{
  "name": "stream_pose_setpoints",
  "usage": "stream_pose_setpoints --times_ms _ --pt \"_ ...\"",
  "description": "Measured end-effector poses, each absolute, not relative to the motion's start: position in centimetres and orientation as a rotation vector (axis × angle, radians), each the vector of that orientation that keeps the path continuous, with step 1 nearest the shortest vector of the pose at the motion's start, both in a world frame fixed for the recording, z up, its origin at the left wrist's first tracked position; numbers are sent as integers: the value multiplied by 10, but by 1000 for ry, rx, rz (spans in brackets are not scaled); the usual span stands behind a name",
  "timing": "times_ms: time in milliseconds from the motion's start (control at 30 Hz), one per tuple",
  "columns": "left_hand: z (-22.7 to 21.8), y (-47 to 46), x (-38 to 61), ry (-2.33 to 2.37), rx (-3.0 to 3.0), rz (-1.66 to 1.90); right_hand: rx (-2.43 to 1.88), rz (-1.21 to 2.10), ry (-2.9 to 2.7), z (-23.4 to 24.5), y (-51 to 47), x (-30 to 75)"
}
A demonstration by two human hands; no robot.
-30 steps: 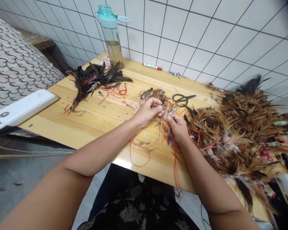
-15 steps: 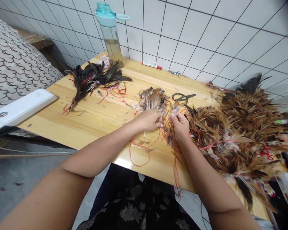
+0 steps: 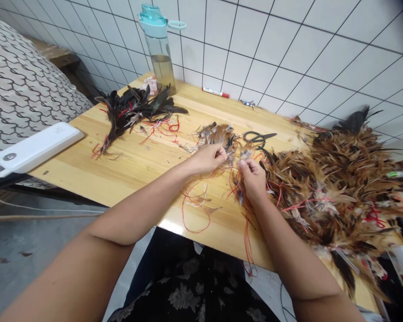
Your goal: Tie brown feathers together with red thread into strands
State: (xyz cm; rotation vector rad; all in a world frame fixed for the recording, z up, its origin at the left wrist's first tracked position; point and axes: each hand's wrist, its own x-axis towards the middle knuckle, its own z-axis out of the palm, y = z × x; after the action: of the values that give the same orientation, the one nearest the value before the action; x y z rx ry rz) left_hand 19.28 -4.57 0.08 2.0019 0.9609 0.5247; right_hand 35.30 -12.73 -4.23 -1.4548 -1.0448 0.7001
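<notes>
My left hand (image 3: 208,158) is closed in a pinch on small brown feathers (image 3: 218,134) lying mid-table. My right hand (image 3: 253,179) is closed too, gripping a bunch of feathers tied with red thread (image 3: 237,185) just to the right of the left hand. Loose red thread (image 3: 195,210) trails from both hands over the wooden table (image 3: 127,165) toward its front edge. A large heap of brown feathers (image 3: 339,188) lies right beside my right hand.
Black scissors (image 3: 257,137) lie just behind my hands. A pile of dark feathers (image 3: 134,109) sits at the back left, near a water bottle (image 3: 161,49). A red marker (image 3: 215,92) lies by the tiled wall. A white power bank (image 3: 36,147) rests on the left corner.
My left hand dropped toward the table, then moved slightly back up against the small feathers. My right hand stayed nearly in place. The view shifted a little.
</notes>
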Motion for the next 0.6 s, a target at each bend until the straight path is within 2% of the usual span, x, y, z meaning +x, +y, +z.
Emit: stream_pose_setpoints --times_ms 267,600 --pt "4 -52 200 763 1327 642 -1467 710 -1069 -39 -130 352" --pt "-1 -58 209 758 1206 669 -1513 740 -1129 -33 -130 349"
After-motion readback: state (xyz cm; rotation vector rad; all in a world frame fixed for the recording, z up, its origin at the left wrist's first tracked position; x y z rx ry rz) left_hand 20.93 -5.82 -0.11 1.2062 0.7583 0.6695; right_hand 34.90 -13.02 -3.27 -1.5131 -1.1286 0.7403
